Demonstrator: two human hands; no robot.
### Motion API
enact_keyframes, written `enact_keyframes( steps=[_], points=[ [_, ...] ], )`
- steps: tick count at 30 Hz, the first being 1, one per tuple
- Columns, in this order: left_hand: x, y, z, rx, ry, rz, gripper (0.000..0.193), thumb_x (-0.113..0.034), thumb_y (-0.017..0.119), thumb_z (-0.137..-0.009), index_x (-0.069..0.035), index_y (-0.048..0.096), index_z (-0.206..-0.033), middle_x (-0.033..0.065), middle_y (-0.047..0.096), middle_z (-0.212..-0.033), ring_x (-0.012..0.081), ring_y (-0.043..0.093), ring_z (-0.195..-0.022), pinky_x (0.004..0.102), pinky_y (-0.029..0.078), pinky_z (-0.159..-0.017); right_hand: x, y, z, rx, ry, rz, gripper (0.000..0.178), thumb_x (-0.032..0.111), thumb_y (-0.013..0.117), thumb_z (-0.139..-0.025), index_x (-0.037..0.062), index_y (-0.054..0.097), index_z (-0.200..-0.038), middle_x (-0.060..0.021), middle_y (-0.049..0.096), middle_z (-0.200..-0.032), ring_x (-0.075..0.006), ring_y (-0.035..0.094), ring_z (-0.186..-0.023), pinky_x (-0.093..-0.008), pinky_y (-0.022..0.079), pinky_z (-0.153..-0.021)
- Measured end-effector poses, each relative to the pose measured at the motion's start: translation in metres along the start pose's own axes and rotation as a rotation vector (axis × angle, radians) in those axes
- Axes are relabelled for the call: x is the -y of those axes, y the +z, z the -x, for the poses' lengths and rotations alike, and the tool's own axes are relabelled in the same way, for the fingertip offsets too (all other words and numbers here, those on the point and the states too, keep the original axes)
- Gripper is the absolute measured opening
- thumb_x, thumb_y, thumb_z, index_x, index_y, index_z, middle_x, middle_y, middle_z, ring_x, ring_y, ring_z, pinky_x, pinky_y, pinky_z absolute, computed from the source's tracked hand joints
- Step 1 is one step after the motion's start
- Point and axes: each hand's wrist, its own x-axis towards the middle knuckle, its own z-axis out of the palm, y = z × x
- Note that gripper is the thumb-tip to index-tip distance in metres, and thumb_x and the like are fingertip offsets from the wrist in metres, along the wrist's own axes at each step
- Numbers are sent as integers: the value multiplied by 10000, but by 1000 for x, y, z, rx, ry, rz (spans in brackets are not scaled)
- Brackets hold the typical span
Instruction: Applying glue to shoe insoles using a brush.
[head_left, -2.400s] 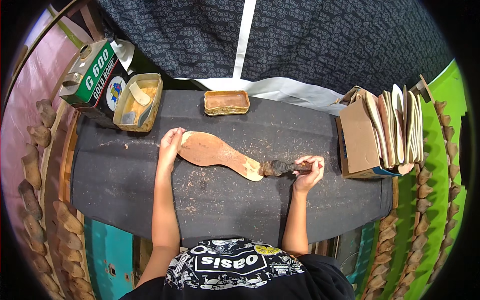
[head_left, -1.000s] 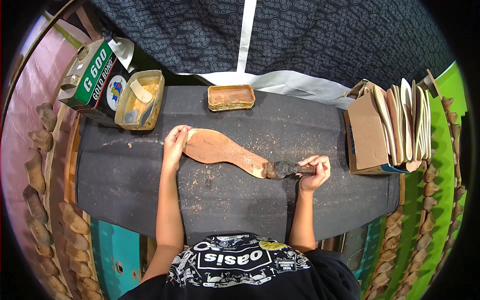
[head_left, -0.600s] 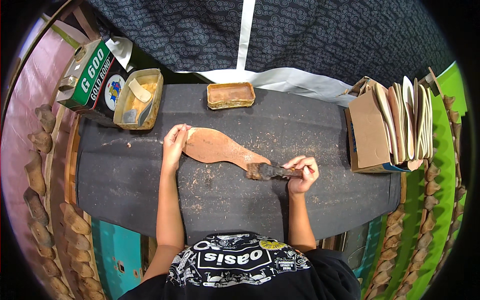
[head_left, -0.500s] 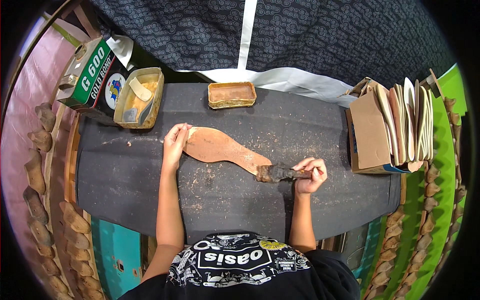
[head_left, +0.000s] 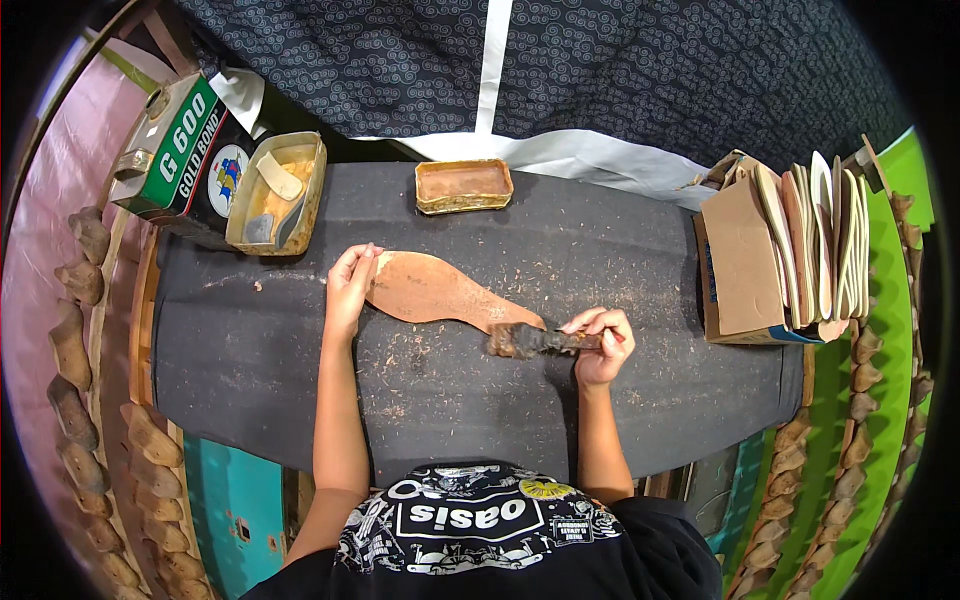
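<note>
A tan, shoe-shaped sole (head_left: 425,287) is held over the dark cloth, its broad end to the left. My left hand (head_left: 349,285) pinches that end, thumb and fingers closed at the edge. In my right hand (head_left: 600,345) is the handle of a worn brush (head_left: 515,340) with dark, caked bristles. The brush head lies against the narrow end of the sole, at its near edge, and covers part of it.
Wood shavings litter the dark cloth (head_left: 640,410). Beyond the sole stands a shallow rectangular tin (head_left: 463,187). A tub (head_left: 310,205) with scraps and a large metal can (head_left: 175,150) are at far left. A cardboard box (head_left: 745,260) of insoles stands at right; shoe lasts (head_left: 70,355) line the sides.
My right hand has moved the brush a little to the left along the narrow end of the sole. My left hand and the sole stay nearly where they were.
</note>
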Motion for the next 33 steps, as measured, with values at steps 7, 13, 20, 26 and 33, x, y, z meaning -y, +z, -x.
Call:
enact_keyframes(
  steps=[7, 13, 20, 26, 33],
  points=[
    [2, -1, -2, 9, 46, -3, 196, -190, 465, -828, -14, 548, -846, 3, 557, -817, 57, 487, -763, 191, 373, -695, 12, -24, -10, -67, -86, -70, 225, 200, 386, -736, 4, 384, -625, -163, 469, -542, -191, 474, -438, -260, 431, -418],
    [4, 0, -2, 9, 21, -6, 202, -191, 469, -826, -9, 552, -855, 9, 562, -827, 58, 489, -767, 192, 376, -698, 7, -7, -4, -19, -16, -34, 220, 207, 378, -744, 5, 391, -659, -180, 493, -577, -218, 505, -492, -279, 451, -475],
    [4, 0, -1, -4, 40, -49, 216, -209, 468, -829, -12, 558, -835, 1, 562, -784, 48, 484, -726, 184, 377, -659, 8, -26, -9, -12, -39, -21, 248, 222, 379, -743, 10, 387, -615, -164, 465, -519, -186, 464, -412, -242, 416, -397],
    [5, -1, -2, -15, 16, -66, 222, -214, 467, -830, -13, 561, -824, -5, 554, -761, 43, 472, -708, 179, 372, -644, 14, -40, -14, -96, -101, -67, 244, 217, 392, -748, 0, 389, -636, -165, 481, -541, -186, 471, -419, -252, 426, -402],
    [3, 2, -1, -34, 40, -77, 227, -211, 464, -832, -7, 561, -810, -10, 546, -731, 34, 462, -671, 169, 367, -605, 2, -10, -8, -44, 36, -64, 229, 236, 392, -758, 19, 384, -684, -168, 498, -594, -207, 510, -495, -284, 454, -483]
  ],
)
